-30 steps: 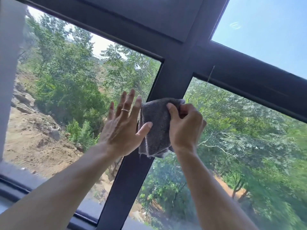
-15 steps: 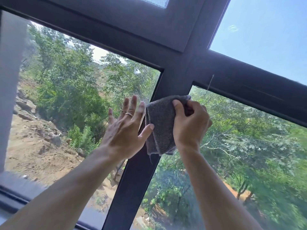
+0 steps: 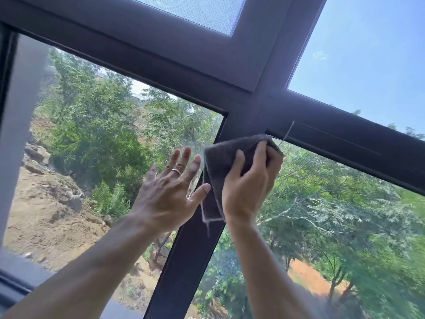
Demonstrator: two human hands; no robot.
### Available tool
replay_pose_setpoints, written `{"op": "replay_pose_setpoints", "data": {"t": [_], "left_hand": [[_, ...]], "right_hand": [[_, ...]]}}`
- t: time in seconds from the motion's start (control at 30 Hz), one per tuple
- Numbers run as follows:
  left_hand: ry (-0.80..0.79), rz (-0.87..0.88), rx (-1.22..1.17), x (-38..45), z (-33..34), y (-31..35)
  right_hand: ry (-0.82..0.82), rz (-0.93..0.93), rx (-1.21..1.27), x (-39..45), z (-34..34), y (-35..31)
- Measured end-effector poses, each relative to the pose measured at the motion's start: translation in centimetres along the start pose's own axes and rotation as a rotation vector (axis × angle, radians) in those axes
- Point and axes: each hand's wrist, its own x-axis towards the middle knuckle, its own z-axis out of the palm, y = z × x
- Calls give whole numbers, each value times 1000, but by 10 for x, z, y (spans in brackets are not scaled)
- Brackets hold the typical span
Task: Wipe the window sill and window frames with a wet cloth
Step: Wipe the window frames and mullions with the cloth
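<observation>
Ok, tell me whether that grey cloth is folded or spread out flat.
Folded. The grey cloth shows layered edges along its left side and bottom, bunched under the right hand against the vertical frame bar.

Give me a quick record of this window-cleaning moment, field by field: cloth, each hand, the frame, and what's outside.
cloth: grey cloth, folded, against the upright bar
right hand: right hand grips the cloth and presses it on the bar
left hand: left hand flat on the glass, fingers spread, ring on one finger
frame: dark window frame; cloth sits just below the crossing of its bars
outside: trees, rocky slope, blue sky
</observation>
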Motion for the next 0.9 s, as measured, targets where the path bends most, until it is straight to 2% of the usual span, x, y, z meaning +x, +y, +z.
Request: {"op": "replay_pose_setpoints", "data": {"t": [0.07, 0.2, 0.33, 0.43, 0.53, 0.6, 0.67, 0.77, 0.9], "left_hand": [[2, 22, -11, 0, -1, -6], [3, 39, -23, 0, 3, -12], [2, 41, -54, 0, 3, -11], [-16, 71, 38, 0, 1, -16], [-26, 73, 59, 1, 3, -18], [-37, 76, 58, 1, 3, -17], [-36, 77, 67, 0, 2, -17], [-39, 94, 76, 1, -1, -19], [-46, 94, 75, 0, -1, -20]], "right_hand": [[-43, -241, -183, -16, -2, 18], [-184, -682, -441, 24, -2, 30], [-400, -886, -495, 31, -7, 31], [-492, -1036, -568, 47, -18, 34], [-439, -1017, -578, 73, -8, 15], [-460, -1011, -562, 60, -5, 16], [-543, -1128, -553, 41, -6, 29], [-620, -1247, -608, 64, -9, 21], [-600, -1112, -678, 74, -3, 5]]}}
